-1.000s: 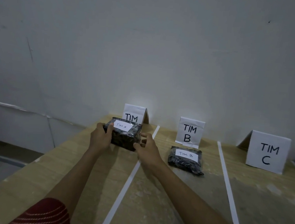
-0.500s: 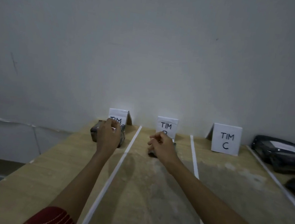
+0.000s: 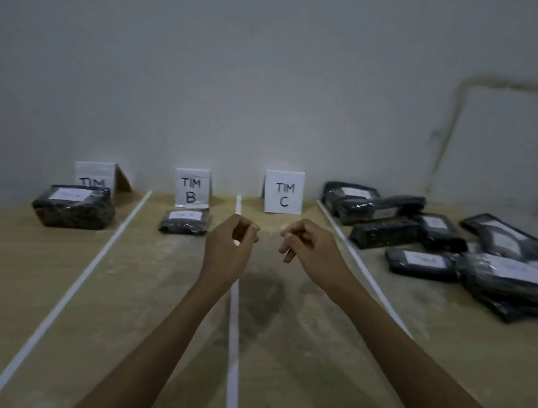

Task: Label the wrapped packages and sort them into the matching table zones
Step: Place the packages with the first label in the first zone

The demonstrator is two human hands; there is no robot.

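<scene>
Two bare forearms reach forward over the bench, one on each side of the middle tape line. The left hand and right hand hover side by side, apart from each other. The left fingers and right fingers are loosely curled and released, grasping nothing.

Just left of the left fingers and slightly beyond them lies a small package, black-wrapped with a white label on top. Well to the left of it, past the left tape line, rests a large package, also labelled. To the right of the right fingers, across the right tape line, lies a heap of packages, overlapping one another, several with white labels; their writing is too blurred to read.

Beyond the fingers three folded cards stand upright: the TIM B card behind the small package, the TIM C card straight ahead, and a TIM card whose lower letter the large package hides. A grey wall closes the far side.
</scene>
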